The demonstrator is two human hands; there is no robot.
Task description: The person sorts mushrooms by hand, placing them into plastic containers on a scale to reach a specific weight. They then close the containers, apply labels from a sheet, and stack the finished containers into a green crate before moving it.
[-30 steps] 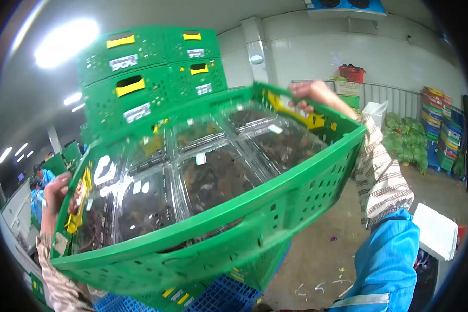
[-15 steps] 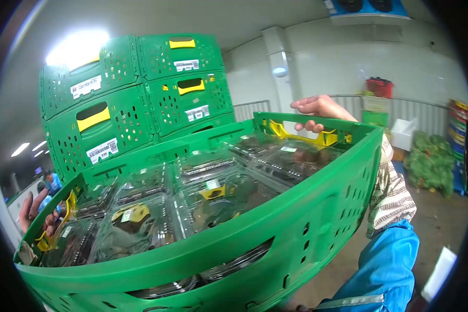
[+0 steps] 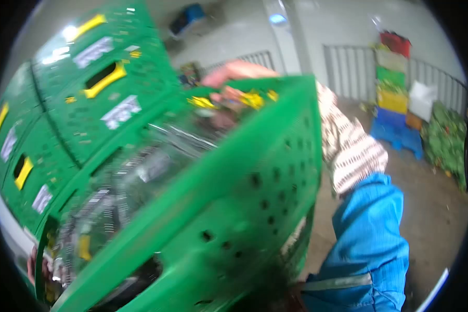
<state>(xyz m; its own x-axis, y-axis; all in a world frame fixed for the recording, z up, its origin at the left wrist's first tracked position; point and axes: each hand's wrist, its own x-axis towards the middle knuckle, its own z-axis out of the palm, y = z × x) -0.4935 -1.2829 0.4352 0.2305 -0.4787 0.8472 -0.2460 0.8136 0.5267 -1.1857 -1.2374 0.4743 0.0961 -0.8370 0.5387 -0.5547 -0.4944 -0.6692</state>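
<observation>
A green plastic crate (image 3: 234, 182) fills the middle, tilted with its right end higher, and blurred by motion. Inside it lie clear plastic clamshell boxes (image 3: 145, 169) with dark contents. My right hand (image 3: 239, 72) grips the raised end, its fingers curled through the yellow-edged handle opening. At the lower left edge, my left hand (image 3: 46, 268) is partly visible, fingers closed round the other end of the crate. Just beyond the held crate stands a stack of similar green crates (image 3: 151, 67) with yellow handles and white labels.
Metal railings (image 3: 346, 70) run along the back wall. To the right stand stacked coloured crates (image 3: 392, 99) on a blue pallet (image 3: 400, 138), a white box (image 3: 422, 99) and a heap of green netted produce (image 3: 444, 138). Concrete floor shows below them.
The held crate has tipped, its right end swinging up and leftward with my right hand, its left end dropping lower. The view has turned, and the crate stack looks nearer and slanted.
</observation>
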